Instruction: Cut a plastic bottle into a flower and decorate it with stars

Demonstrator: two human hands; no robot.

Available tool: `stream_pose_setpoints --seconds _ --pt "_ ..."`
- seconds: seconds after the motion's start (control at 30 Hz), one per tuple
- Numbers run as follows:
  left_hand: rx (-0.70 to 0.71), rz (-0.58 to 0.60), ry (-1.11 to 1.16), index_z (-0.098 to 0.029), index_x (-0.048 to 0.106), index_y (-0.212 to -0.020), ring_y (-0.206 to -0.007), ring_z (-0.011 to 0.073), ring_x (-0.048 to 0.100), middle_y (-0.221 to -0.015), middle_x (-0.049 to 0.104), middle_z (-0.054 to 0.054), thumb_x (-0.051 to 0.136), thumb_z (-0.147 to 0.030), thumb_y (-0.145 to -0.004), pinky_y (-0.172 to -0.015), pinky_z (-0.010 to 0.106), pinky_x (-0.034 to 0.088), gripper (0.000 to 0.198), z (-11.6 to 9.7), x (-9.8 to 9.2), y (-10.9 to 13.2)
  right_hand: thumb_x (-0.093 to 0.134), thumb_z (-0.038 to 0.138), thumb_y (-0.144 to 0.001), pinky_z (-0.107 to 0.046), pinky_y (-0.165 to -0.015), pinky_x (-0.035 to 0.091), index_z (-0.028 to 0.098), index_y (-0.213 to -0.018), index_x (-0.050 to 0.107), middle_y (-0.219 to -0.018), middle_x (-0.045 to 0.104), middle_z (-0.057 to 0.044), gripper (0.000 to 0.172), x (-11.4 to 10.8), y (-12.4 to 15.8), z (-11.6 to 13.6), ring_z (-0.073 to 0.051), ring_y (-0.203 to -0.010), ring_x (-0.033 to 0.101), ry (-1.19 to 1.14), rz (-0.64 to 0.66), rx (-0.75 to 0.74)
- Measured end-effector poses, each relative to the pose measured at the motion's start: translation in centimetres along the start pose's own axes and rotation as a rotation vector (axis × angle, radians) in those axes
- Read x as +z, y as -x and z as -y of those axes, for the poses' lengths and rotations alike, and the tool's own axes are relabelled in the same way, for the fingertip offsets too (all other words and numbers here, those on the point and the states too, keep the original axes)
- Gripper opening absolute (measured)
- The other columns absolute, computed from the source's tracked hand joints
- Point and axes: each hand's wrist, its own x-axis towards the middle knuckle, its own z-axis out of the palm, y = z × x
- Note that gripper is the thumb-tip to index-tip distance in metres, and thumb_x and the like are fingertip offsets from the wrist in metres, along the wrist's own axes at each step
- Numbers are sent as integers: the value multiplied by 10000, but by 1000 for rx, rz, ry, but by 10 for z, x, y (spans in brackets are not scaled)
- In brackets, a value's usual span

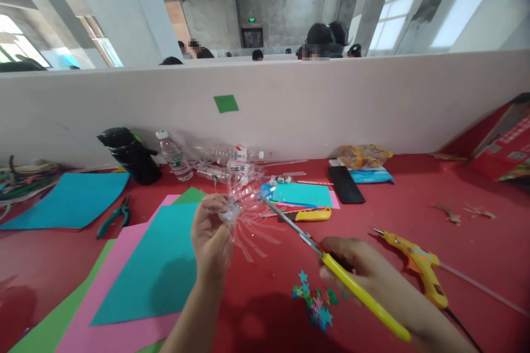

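In my left hand point(213, 231) is the neck end of a clear plastic bottle point(230, 213), its body cut into thin strips that fan out to the right. My fingers pinch it near the neck. My right hand point(351, 259) grips yellow-handled scissors point(337, 269), whose blades point up and left to the strips' edge; the blades look closed together. Below the blades lies a small heap of colored paper stars point(317, 306). A yellow utility knife point(312, 214) rests just behind the scissors.
Colored paper sheets point(141, 276) spread at left, near teal-handled pliers point(120, 218). A yellow glue gun point(420, 265) lies at right with its cord. Behind stand a black flask point(131, 157) and a water bottle point(174, 157); a black phone point(346, 184) lies before a white partition point(298, 105).
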Motion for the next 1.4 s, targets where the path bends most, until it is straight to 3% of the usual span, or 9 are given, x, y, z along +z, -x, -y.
stream_pose_setpoints --seconds 0.47,0.77,1.17,1.4 --pt "2 21 28 -202 590 -743 -911 166 522 -859 521 17 646 -27 -576 -800 255 461 248 6 -2 1 594 338 -844 -196 -456 279 199 -657 375 -616 388 67 320 -2 1 2 -69 -538 366 -2 -4 9" --pt "-6 19 35 -197 597 -723 -888 160 514 -854 508 18 638 -14 -549 -756 236 455 256 4 1 1 583 393 -849 -158 -434 302 193 -674 389 -608 357 75 329 -6 2 9 -48 -501 358 -165 51 82" --pt "-265 72 149 -184 580 -687 -850 162 510 -864 505 30 644 -57 -494 -731 254 446 240 5 -4 -4 571 426 -847 -175 -437 287 165 -763 534 -587 457 54 277 -16 7 7 -51 -466 394 -129 121 108" --pt "-296 126 162 -190 583 -710 -855 163 529 -865 526 26 672 -72 -510 -761 275 471 248 7 -9 -6 566 439 -816 -205 -476 314 169 -853 561 -661 506 18 273 -17 5 9 -81 -536 410 -123 151 57"
